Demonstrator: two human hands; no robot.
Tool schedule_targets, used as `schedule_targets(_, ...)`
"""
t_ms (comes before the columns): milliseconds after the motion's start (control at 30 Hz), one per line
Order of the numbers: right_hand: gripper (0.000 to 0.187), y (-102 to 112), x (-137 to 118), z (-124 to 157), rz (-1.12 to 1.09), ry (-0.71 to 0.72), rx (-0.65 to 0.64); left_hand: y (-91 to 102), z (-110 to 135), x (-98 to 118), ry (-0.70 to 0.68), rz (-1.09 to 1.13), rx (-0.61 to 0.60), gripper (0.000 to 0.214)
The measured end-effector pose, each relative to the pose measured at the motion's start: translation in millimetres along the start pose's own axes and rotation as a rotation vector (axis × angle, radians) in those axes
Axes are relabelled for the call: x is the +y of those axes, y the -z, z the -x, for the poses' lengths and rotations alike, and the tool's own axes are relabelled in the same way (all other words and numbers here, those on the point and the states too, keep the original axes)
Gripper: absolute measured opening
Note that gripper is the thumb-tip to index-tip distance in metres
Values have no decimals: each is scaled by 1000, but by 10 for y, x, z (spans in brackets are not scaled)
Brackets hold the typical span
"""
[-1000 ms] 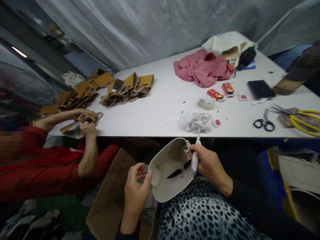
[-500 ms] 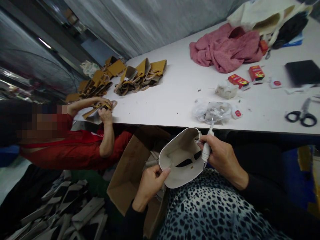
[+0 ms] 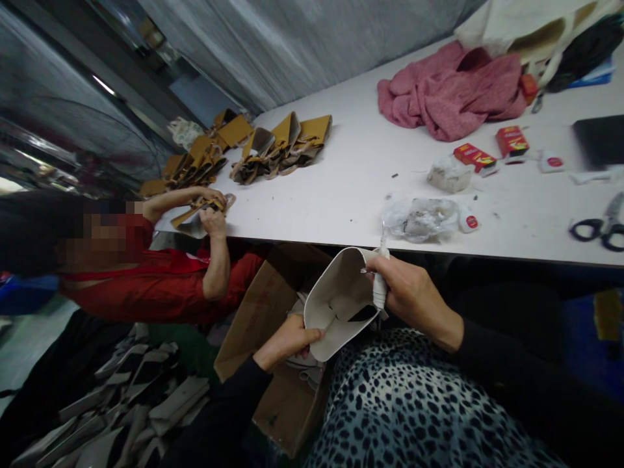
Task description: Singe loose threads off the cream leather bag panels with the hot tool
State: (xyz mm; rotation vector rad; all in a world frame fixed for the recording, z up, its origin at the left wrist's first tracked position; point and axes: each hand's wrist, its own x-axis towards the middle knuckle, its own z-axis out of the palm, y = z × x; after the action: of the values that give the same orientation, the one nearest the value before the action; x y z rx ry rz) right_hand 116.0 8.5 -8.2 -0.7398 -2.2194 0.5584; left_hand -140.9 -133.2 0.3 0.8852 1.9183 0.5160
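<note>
My left hand [image 3: 291, 339] is closed on the near-left rim of an off-white bag piece [image 3: 336, 296], thumb along its edge. The piece is held with its mouth facing me, and a dark opening shows in its inner wall. My right hand [image 3: 414, 292] grips a slim tool with a white wrapped handle [image 3: 379, 286] and a thin metal tip pointing up; its exact kind I cannot tell. Thumb and forefinger of that hand are at the piece's right rim, by a small metal bit. Both hands are above my lap, before the table edge.
On the white table [image 3: 341, 195] lie scissors [image 3: 602, 227], a clear plastic bag [image 3: 424, 218], red boxes [image 3: 511, 142] and a pink cloth [image 3: 448, 91]. A co-worker in red [image 3: 160, 289] handles a mustard bag at left. Beneath are a cardboard box [image 3: 253, 305] and piled bag pieces [image 3: 121, 396].
Both hands and the bag piece have shifted slightly left in view, and the piece is turned a little. The tool stands more upright. The whole scene has slid slightly right.
</note>
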Motion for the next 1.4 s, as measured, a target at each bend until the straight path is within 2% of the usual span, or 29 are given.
schedule_targets(100,34,-33,21,-106,-23,14,-31,88,27,16,-9,-169,-199,21)
schedule_targets(200,32,-52,59,-197,-4,9,-40,159,71,77,-81,-324,-246,22)
schedule_targets(267,32,-44,79,-266,7,19,-38,187,105,122,-67,-289,-306,27)
schedule_targets(367,30,1,91,-410,-24,42,-33,190,170,158,31,-117,-444,38)
schedule_targets(500,18,6,152,-658,-173,25,5,91,331,111,133,282,-388,46)
schedule_targets(667,7,-286,309,-871,-333,30,-10,-226,628,71,259,682,-416,54)
schedule_targets(733,7,-390,322,-892,-383,21,-2,-373,708,135,231,787,-353,55)
schedule_targets(800,8,-409,314,-875,-430,-18,65,-509,725,237,180,849,-211,53)
schedule_targets(867,12,-342,316,-820,-478,-74,166,-635,662,358,167,869,-87,49)
schedule_targets(900,17,-282,329,-775,-504,-94,203,-698,602,423,171,875,-63,48)
schedule_targets(1000,34,-34,432,-574,-522,-143,243,-887,358,648,163,892,-128,48)
schedule_targets(1100,47,254,598,-301,-413,-205,321,-1031,113,900,150,900,-212,48)
schedule_targets(1167,43,426,720,-121,-321,-283,377,-1082,-31,1059,165,934,-211,50)
schedule_targets(1267,27,609,890,77,-209,-468,476,-1111,-232,1263,225,1045,-194,56)
schedule_targets(1333,22,674,992,142,-190,-558,506,-1124,-355,1375,258,1109,-234,56)
schedule_targets(1400,20,698,1082,157,-203,-573,513,-1142,-460,1468,276,1143,-275,54)
